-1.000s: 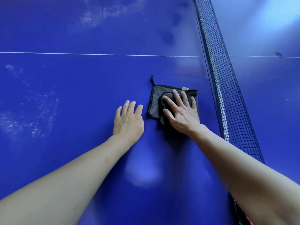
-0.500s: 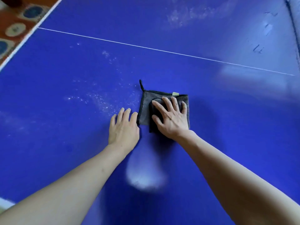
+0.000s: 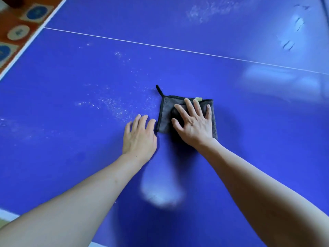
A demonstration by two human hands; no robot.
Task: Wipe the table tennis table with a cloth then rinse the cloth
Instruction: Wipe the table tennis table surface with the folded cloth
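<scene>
- Blue table tennis table [image 3: 231, 139] fills nearly all of your view, with a thin white line [image 3: 160, 46] running across it from upper left to right.
- At the upper left, the table's white edge stripe [image 3: 35, 35] borders a patterned orange floor covering [image 3: 16, 24] with round blue and pale motifs.
- Your right hand [image 3: 195, 124] lies flat on a dark grey folded cloth [image 3: 166, 114], palm down, fingers straight and spread apart, thumb angled out to the left.
- That cloth sits on the table near the middle of the view, below the white line; it has a black hem, a small black hanging loop [image 3: 159, 90] sticking out from its upper left corner, and a pale tag [image 3: 198, 99] on its top edge.
- Your left hand [image 3: 139, 137] rests palm down on the bare table just beside the cloth's left edge, its fingers straight and close together; whether it touches the cloth you cannot tell.
- Whitish specks [image 3: 110, 104] scatter over the surface to the left of the cloth and your left hand.
- More pale smudging [image 3: 210, 9] shows near the top, beyond the line.
- Between your forearms, a soft bright reflection [image 3: 162, 193] sits on the table.
</scene>
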